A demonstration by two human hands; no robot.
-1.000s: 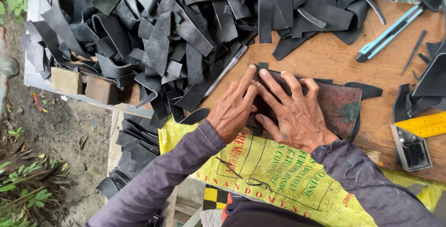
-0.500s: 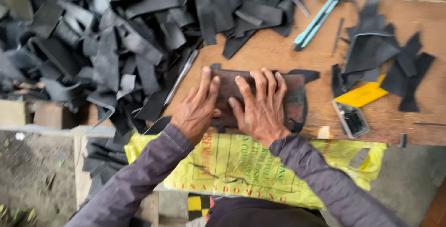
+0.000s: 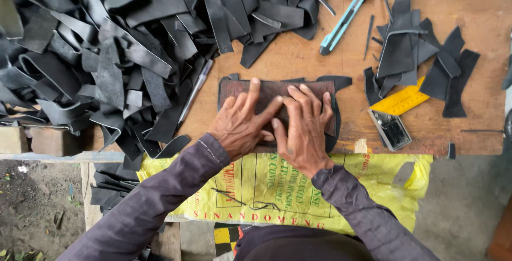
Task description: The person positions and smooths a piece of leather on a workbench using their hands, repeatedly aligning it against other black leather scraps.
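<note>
Both of my hands press flat on a brown rectangular template (image 3: 277, 89) that lies over a black rubber sheet (image 3: 337, 82) on the wooden board (image 3: 298, 58). My left hand (image 3: 241, 122) covers the template's left half, fingers spread. My right hand (image 3: 304, 127) lies beside it on the right half, fingers pointing away from me. Neither hand grips anything; the palms hold the template down.
A big heap of black rubber strips (image 3: 106, 47) fills the left and top. A teal utility knife (image 3: 341, 23), a metal pen (image 3: 195, 90), a yellow ruler (image 3: 400, 101), a small dark sharpening block (image 3: 391, 129) and cut black pieces (image 3: 421, 58) lie around. A yellow sack (image 3: 298, 186) hangs below.
The view has shifted, so the board sits more central. My hands stay pressed on the brown template, with the fingers spread a little wider.
</note>
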